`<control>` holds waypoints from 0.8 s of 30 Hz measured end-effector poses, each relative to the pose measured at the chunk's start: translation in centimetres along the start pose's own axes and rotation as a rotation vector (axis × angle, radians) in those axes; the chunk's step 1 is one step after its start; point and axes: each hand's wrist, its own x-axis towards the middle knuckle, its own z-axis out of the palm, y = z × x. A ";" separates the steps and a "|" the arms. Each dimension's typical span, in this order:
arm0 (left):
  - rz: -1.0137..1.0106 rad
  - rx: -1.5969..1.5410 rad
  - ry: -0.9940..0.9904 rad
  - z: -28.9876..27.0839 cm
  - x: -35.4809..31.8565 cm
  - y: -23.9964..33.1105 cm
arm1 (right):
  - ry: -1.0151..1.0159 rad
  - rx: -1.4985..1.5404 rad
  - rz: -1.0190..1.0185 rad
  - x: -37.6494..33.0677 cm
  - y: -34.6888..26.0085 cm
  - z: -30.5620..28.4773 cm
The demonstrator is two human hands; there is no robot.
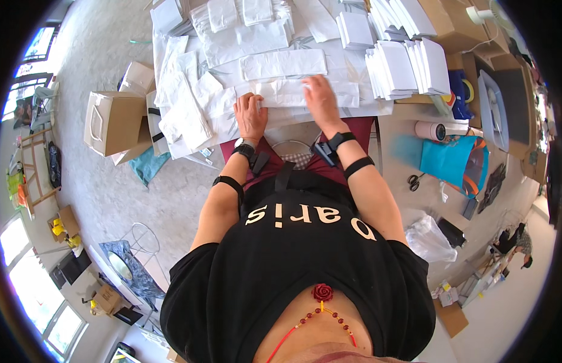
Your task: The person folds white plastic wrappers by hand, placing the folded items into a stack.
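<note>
Currently noted along near edge of bench (376,109): white bag (284,94), long axis left-to-right. Touched toward left end by left grip (250,117), overlapped right of centre by right grip (322,103) (blurred); unable to tell how wide either.

Bare grey concrete floor (135,199), mottled and scuffed, spreads around the table (373,110), which stands at twelve o'clock under a pale, leaf-patterned cover. Dark-framed windows (42,45) sit at ten o'clock; larger, white-framed panes (62,330) at eight o'clock blaze with daylight, washing out to white. A wooden frame (34,160) stands at nine o'clock. Toward four o'clock rises a plain, pale wall (511,311).
</note>
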 end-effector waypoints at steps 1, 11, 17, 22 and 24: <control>0.005 0.007 0.008 0.1 0.0 -0.1 | -0.043 0.050 0.023 0.1 -0.5 1.1; -0.027 -0.025 0.042 0.2 0.3 -0.1 | -0.193 0.164 0.121 -0.6 0.1 5.6; -0.388 -0.323 0.269 0.2 1.0 0.8 | -0.242 0.199 0.154 -0.6 0.2 5.2; -0.825 -0.739 0.136 -0.7 0.8 0.9 | -0.253 0.140 0.111 -0.5 -0.1 4.9; -0.832 -1.124 0.199 -0.7 0.7 0.9 | -0.235 0.115 0.057 -0.5 -0.1 5.0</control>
